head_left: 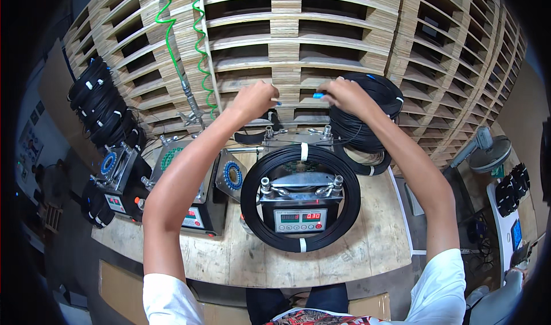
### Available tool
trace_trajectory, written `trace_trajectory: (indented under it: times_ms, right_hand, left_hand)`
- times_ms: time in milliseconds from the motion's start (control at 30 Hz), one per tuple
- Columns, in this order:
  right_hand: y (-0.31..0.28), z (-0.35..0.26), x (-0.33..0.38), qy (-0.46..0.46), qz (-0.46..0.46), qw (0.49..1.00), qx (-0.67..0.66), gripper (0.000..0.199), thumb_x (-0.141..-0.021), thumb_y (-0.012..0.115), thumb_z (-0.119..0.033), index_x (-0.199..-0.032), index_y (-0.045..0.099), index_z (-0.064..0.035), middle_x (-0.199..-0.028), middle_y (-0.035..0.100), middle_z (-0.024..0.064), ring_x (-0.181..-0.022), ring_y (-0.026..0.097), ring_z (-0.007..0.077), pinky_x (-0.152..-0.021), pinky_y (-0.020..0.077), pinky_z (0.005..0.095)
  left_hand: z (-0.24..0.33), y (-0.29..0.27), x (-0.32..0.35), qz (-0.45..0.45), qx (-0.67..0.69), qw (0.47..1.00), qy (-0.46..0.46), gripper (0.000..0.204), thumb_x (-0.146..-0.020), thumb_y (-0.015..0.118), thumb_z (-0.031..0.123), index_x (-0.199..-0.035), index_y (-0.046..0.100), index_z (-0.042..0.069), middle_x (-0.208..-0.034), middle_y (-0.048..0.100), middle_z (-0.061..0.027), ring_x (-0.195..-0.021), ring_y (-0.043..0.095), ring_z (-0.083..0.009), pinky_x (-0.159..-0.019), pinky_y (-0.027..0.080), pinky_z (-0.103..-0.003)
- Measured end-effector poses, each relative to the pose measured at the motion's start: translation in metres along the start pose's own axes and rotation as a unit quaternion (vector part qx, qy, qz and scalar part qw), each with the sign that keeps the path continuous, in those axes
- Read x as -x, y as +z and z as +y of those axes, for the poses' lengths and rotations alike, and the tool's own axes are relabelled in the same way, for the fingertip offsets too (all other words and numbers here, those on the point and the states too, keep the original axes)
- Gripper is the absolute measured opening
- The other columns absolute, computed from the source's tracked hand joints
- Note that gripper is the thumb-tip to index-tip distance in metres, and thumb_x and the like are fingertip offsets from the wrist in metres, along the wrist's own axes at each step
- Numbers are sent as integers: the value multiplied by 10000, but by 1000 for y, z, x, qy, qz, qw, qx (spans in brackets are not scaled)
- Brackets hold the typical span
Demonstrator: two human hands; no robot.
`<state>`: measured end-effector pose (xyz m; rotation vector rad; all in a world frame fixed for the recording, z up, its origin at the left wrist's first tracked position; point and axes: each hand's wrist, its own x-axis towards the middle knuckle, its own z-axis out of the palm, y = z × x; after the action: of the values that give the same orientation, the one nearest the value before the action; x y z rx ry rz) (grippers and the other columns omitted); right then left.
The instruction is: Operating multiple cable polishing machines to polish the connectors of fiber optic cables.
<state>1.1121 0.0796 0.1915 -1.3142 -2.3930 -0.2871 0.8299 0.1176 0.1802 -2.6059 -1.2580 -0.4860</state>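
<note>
Both of my arms reach forward over the bench, hands raised above the far side of the machine. My left hand [256, 100] is closed in a pinch on a small piece with a blue tip [279, 103], too small to name. My right hand [348, 97] pinches a small blue cap-like piece [318, 96]. A gap separates the hands. Below them, a coil of black cable [251, 210], tied with white bands, leans upright around the front of a black tabletop machine [267, 217] with a lit red display. Thin cable runs near its top.
More black cable coils [373, 131] are stacked behind right. Two similar machines [117, 203] stand left on the wooden bench [367, 233], beside a tall cable stack [103, 107]. Wooden pallets [285, 32] rise behind, with green coiled hoses [169, 23] hanging. A fan [489, 153] and another person's hand [518, 272] are right.
</note>
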Motion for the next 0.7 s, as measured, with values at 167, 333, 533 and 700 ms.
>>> trace_trajectory:
  times_ms: [167, 333, 533, 700]
  right_hand:
    - [18, -18, -2, -81, -162, 984, 8, 169, -775, 755, -118, -942, 760, -139, -874, 746, 75, -862, 726, 301, -697, 562, 431]
    - [21, -45, -13, -85, -259, 953, 128, 114, -742, 727, -86, -833, 777, -134, -839, 748, 101, -841, 737, 296, -662, 557, 424]
    - [23, -52, -19, -89, -334, 937, 44, 176, -776, 778, -182, -944, 795, -132, -887, 750, 97, -877, 725, 287, -707, 559, 427]
    - [35, -50, -7, -106, -305, 946, 20, 193, -763, 770, -173, -940, 788, -97, -885, 746, 135, -863, 722, 317, -727, 569, 435]
  left_hand:
    - [27, 1, 9, -110, 20, 990, 82, 155, -842, 741, 227, -947, 762, 116, -863, 725, -154, -837, 702, -347, -734, 562, -458]
    - [40, 16, 17, -111, -83, 979, 151, 56, -820, 707, 142, -798, 737, 100, -798, 715, -126, -781, 725, -327, -667, 574, -421]
    - [41, 36, 20, -116, 3, 982, 147, 45, -830, 676, 104, -842, 711, 79, -798, 709, -147, -790, 722, -343, -673, 576, -444]
    - [43, 40, 27, -142, 54, 982, 109, 84, -828, 627, 26, -879, 694, 34, -812, 703, -187, -813, 713, -385, -690, 583, -466]
